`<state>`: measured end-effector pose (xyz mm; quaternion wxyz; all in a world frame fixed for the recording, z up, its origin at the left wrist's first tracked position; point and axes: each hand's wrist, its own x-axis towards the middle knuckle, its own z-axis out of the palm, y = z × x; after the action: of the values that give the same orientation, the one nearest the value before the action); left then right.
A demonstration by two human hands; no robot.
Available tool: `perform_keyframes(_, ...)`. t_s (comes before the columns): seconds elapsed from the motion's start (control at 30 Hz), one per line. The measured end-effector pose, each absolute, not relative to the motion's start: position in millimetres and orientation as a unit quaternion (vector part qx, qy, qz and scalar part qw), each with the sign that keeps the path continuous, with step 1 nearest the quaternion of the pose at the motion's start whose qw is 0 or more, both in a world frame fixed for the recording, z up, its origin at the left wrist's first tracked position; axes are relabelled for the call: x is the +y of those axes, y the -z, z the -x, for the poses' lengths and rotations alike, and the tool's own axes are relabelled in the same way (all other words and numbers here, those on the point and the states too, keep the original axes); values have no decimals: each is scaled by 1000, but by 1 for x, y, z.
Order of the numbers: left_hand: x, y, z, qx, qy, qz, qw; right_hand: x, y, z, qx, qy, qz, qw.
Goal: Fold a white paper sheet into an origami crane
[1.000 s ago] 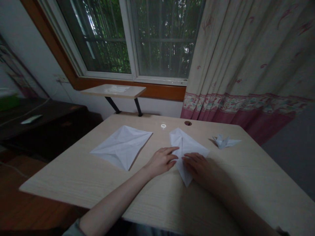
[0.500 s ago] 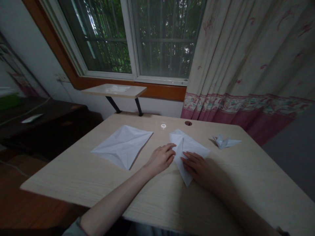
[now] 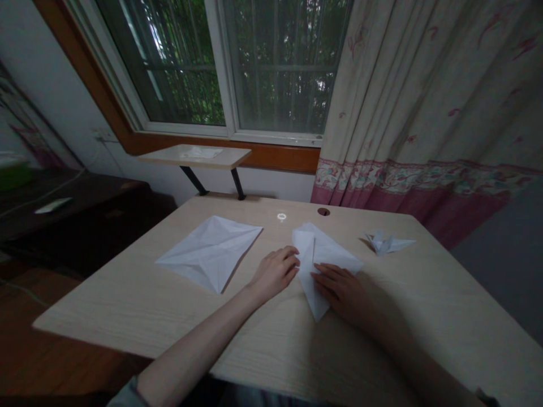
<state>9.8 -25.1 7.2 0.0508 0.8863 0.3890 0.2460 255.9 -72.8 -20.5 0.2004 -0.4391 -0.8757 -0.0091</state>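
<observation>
A white sheet of folded paper [image 3: 333,252] lies on the table in front of me, with a narrow flap folded over on its left side. At the left edge of that flap, my left hand [image 3: 275,272] has its fingers curled in and closed on the paper. Stretched fingers of my right hand [image 3: 339,286] rest flat across the lower middle of the sheet, covering part of it. To the right sits a small folded paper crane [image 3: 384,243]. On the left lies another white sheet [image 3: 210,251], spread out and marked with creases.
The light wooden table [image 3: 178,322] has a round cable hole [image 3: 323,212] near its back edge. A small raised shelf [image 3: 169,155] stands at the back left, bearing some white paper [image 3: 201,152]. Beyond are a window and a patterned curtain [image 3: 407,113].
The flap on the left of the folded paper looks wider and flatter, and the sheet's lower tip has shifted slightly left. My left hand has moved a little left; my right hand has barely moved.
</observation>
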Motion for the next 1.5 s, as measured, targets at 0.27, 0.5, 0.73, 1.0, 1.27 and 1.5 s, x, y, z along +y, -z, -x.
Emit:
perform_keyframes(0.27, -24, -5, -10, 392, -251, -884, 50, -73, 21, -256, -871, 9, 444, 212)
perform_keyframes(0.5, -24, -8, -10, 386, -253, -885, 63, -74, 14, -256, -876, 4, 440, 196)
perform_keyframes(0.73, -23, -8, -8, 383, -251, -886, 79, -73, 14, -256, -879, 11, 433, 201)
perform_keyframes(1.0, -24, -9, -9, 372, -255, -887, 99, -71, 21, -258, -878, 6, 426, 219)
perform_keyframes(1.27, -26, -9, -10, 360, -252, -892, 109, -69, 24, -260, -881, -6, 417, 223)
perform_keyframes(1.5, -26, -9, -9, 358, -226, -899, 111, -70, 21, -258, -879, -8, 422, 220)
